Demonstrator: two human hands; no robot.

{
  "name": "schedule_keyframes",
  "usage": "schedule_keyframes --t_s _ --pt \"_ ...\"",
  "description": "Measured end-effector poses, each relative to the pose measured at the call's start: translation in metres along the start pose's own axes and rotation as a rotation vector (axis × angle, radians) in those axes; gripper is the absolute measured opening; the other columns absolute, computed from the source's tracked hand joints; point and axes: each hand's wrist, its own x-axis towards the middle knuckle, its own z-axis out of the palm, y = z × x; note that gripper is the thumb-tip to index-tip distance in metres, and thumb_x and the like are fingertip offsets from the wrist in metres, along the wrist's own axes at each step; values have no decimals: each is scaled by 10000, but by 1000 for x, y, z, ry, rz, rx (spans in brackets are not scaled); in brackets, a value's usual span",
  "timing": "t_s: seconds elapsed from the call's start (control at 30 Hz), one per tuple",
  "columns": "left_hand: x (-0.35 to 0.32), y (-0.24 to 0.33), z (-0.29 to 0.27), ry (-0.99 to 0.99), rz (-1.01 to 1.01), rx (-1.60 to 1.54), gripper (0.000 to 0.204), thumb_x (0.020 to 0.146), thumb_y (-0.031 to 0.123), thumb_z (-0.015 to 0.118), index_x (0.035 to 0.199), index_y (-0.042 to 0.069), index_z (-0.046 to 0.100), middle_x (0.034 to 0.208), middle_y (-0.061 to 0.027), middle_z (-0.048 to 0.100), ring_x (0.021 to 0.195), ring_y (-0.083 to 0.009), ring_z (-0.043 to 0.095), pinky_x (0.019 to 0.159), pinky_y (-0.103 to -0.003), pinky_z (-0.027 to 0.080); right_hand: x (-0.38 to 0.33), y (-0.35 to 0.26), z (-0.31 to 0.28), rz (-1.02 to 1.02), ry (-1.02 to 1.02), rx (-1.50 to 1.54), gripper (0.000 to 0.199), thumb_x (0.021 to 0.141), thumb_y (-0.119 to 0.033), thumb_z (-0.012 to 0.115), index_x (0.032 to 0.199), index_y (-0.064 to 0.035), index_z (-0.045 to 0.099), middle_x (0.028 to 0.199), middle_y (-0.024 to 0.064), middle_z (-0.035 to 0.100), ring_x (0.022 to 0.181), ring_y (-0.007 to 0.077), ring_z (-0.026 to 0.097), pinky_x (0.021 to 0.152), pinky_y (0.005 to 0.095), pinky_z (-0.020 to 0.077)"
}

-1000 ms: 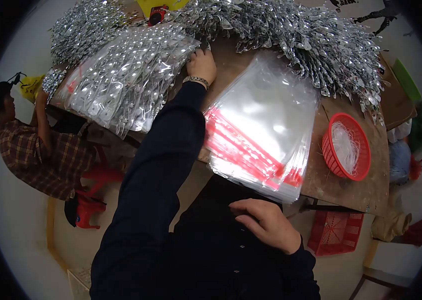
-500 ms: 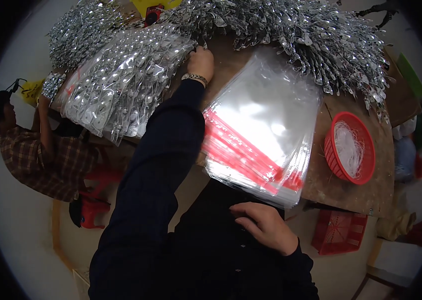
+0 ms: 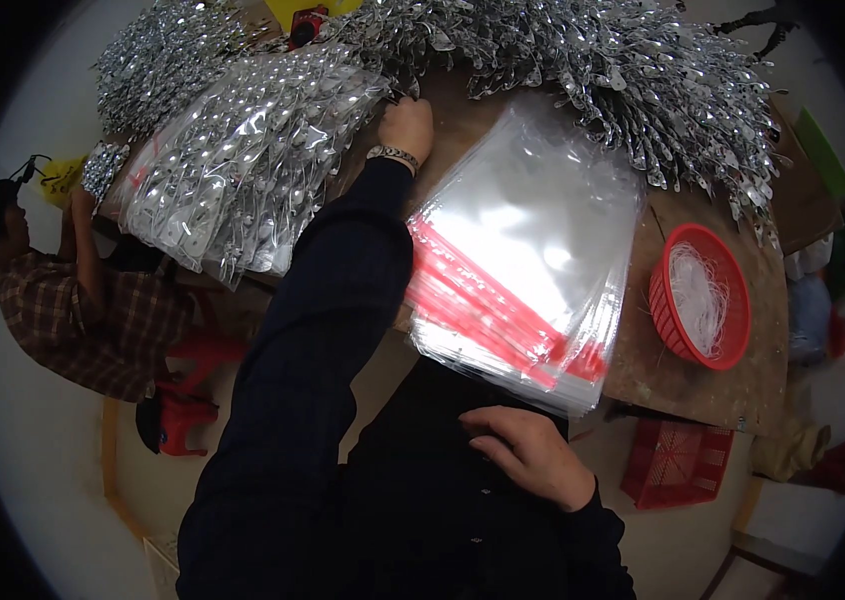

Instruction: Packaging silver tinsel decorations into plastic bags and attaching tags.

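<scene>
My left hand (image 3: 407, 132) reaches far out over the table, with a banded watch at its wrist. Its fingers are curled in beside the silver sprigs, and whatever they grip is hidden. To its left lies a clear bag (image 3: 243, 165) filled with shiny silver leaf-shaped sprigs. A broad heap of loose silver sprigs (image 3: 633, 85) spreads beyond and to the right. My right hand (image 3: 535, 456) rests against my dark clothing below the table edge, fingers extended and holding nothing. Between the hands lies a stack of clear plastic bags (image 3: 543, 225) with red strips.
A red basket (image 3: 745, 300) with clear thin strands stands at the right of the wooden table (image 3: 648, 345). Below it is a red crate (image 3: 678, 462). Another silver pile (image 3: 168, 65) sits far left. A person in a checked shirt (image 3: 63, 315) holds a silver bunch (image 3: 103, 168).
My left hand has shifted very slightly right, still curled. The person at left has moved the silver bunch slightly. My right hand stays put.
</scene>
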Motion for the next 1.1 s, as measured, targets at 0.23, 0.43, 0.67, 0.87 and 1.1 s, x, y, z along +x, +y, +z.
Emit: schedule_keyframes --t_s 0.23,0.43,0.67,0.87,1.1 --pt "-3 -3 -8 2 52 -73 129 835 58 546 838 35 673 899 -180 667 829 -380 674 717 -448 569 0 2 2 5 -3 2 268 901 -158 613 1138 -33 608 1082 144 657 990 322 637 852 375 512" --pt "-21 9 -32 -34 23 -141 143 840 54 524 837 25 664 902 -200 663 824 -394 665 740 -457 557 -2 4 1 -1 5 -3 272 898 -158 617 1139 -34 608 1082 142 658 992 318 638 851 372 513" --pt "-46 13 -84 -58 -48 -473 188 828 82 574 958 -10 674 887 -208 673 790 -330 663 726 -387 524 -7 -2 -8 -26 53 -36 263 889 -127 630 1128 -19 619 1056 140 666 966 287 651 832 357 514" --pt "-99 31 -139 -164 -249 -1135 193 870 115 626 1004 -17 668 834 -76 675 752 -138 625 694 -263 492 -10 -13 -30 -46 257 -19 237 874 -16 615 1109 9 632 1015 129 685 885 200 676 758 293 520" --pt "-160 75 -193 -169 -95 -1244 240 890 84 599 1092 -42 627 940 -114 665 830 -147 635 749 -264 506 -4 -26 -46 -96 561 -104 415 866 10 585 1278 10 533 1071 122 660 817 132 643 670 243 492"
